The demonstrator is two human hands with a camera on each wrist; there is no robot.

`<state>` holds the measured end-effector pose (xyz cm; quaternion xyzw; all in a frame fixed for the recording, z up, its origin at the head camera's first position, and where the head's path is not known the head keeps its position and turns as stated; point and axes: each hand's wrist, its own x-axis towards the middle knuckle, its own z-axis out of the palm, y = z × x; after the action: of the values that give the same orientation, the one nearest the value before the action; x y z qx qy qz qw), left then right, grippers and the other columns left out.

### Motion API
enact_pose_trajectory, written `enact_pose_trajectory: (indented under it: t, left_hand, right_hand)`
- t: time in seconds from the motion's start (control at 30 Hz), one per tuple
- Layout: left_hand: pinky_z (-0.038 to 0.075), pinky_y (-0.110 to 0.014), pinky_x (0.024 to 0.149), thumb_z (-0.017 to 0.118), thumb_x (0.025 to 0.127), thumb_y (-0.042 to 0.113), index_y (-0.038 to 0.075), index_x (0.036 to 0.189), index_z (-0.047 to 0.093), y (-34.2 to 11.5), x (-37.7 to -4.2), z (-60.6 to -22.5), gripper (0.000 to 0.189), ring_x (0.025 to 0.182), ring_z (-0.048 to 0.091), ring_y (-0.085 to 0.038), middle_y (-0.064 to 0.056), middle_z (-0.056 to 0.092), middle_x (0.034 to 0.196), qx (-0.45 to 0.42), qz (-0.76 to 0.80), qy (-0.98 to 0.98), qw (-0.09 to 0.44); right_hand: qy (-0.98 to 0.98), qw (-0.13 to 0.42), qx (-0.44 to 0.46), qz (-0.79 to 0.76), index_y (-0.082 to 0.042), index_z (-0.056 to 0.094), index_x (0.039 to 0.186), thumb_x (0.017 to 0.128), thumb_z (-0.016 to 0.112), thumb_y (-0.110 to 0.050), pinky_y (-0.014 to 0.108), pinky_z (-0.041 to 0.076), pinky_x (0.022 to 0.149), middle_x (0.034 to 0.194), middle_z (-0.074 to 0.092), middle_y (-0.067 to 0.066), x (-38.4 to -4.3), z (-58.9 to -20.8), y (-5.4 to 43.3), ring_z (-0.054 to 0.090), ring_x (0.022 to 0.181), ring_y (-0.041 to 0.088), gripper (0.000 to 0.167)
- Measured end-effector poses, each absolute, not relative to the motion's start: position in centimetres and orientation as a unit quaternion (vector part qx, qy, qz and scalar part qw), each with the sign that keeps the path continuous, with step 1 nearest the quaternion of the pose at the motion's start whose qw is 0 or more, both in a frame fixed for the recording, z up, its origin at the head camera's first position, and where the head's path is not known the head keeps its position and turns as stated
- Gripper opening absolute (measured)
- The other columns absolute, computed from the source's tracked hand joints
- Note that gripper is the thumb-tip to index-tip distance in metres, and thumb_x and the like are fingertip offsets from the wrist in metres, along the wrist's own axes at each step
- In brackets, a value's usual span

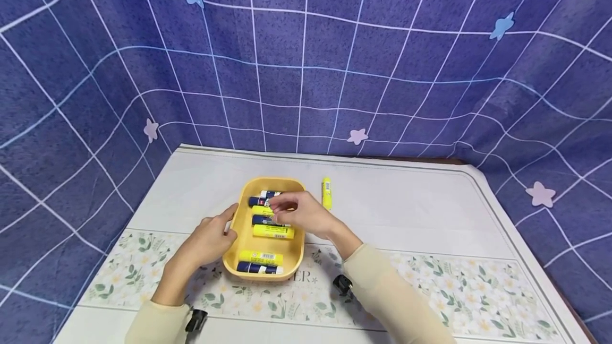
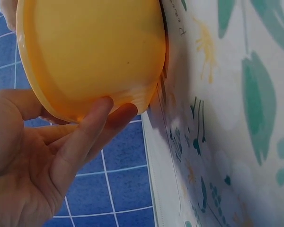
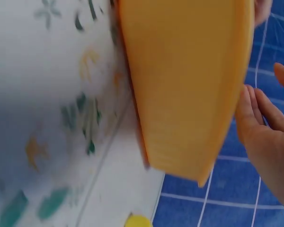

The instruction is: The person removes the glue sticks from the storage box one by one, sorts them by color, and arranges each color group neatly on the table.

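A yellow tray (image 1: 248, 238) stands on the table with several yellow and dark blue glue sticks lying in it. My left hand (image 1: 207, 238) holds its left side, the thumb at the rim and fingers against the outer wall (image 2: 85, 56). Over the far part of the tray, my right hand (image 1: 303, 214) has thumb and forefinger apart, above a dark blue glue stick (image 1: 260, 220) and a yellow glue stick (image 1: 260, 210), partly covering them. In the right wrist view its fingers (image 3: 248, 106) lie beside the tray's rim. A yellow glue stick (image 1: 273, 232) lies just nearer.
One yellow glue stick (image 1: 326, 193) lies on the table right of the tray. At the tray's near end are a yellow glue stick (image 1: 260, 257) and a dark blue glue stick (image 1: 250, 267). A purple-blue curtain (image 1: 325, 84) hangs behind the table (image 1: 406, 200).
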<state>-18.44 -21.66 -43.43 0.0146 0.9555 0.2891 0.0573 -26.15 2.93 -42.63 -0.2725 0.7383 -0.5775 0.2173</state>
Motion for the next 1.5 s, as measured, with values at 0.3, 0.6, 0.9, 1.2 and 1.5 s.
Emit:
enact_pose_trajectory:
  t: [0.3,0.6,0.9,1.2,1.5]
  left_hand:
    - [0.04,-0.029,0.045,0.052,0.095,0.01,-0.003,0.16,0.032,-21.5,-18.4,-43.1,0.069,0.044,0.04,-0.011,-0.007,0.052,0.07,0.021,0.284,0.957,0.056]
    - [0.04,-0.029,0.045,0.052,0.096,0.01,-0.003,0.16,0.031,-21.7,-18.5,-43.2,0.069,0.046,0.041,-0.011,-0.011,0.06,0.081,0.028,0.282,0.958,0.053]
    - [0.04,-0.027,0.044,0.054,0.094,0.008,-0.004,0.16,0.031,-21.6,-18.7,-43.5,0.07,0.046,0.042,-0.011,-0.005,0.052,0.069,0.029,0.291,0.955,0.057]
    - [0.04,-0.027,0.045,0.054,0.094,0.007,-0.005,0.159,0.031,-21.4,-18.9,-43.0,0.07,0.047,0.043,-0.011,-0.028,0.066,0.123,0.034,0.295,0.954,0.052]
    - [0.039,-0.027,0.044,0.054,0.093,0.006,-0.005,0.159,0.031,-21.5,-18.6,-43.2,0.07,0.047,0.041,-0.011,-0.029,0.062,0.133,0.028,0.302,0.951,0.053]
  right_hand:
    - [0.743,0.248,-0.304,-0.543,0.0,0.069,0.13,0.092,0.074,-0.005,0.021,0.056,0.09,0.125,0.07,0.025,-24.6,-43.2,1.4,0.068,0.103,0.012,0.039]
    - [0.765,0.287,-0.336,-0.469,0.006,0.068,0.129,0.09,0.074,-0.002,0.016,0.055,0.084,0.119,0.073,0.019,-23.9,-44.2,-0.5,0.068,0.094,0.006,0.04]
    - [0.83,0.279,-0.345,-0.337,-0.005,0.075,0.119,0.088,0.079,-0.008,0.015,0.053,0.081,0.106,0.076,0.001,-23.3,-45.0,-1.8,0.065,0.088,0.0,0.032]
    - [0.857,0.249,-0.35,-0.283,-0.011,0.077,0.121,0.088,0.079,-0.01,0.016,0.052,0.082,0.105,0.077,-0.005,-23.1,-45.0,-2.1,0.065,0.092,-0.001,0.034]
    - [0.856,0.231,-0.35,-0.304,-0.011,0.08,0.117,0.088,0.077,-0.008,0.015,0.052,0.075,0.1,0.079,-0.003,-22.5,-45.5,-2.3,0.065,0.083,-0.002,0.03]
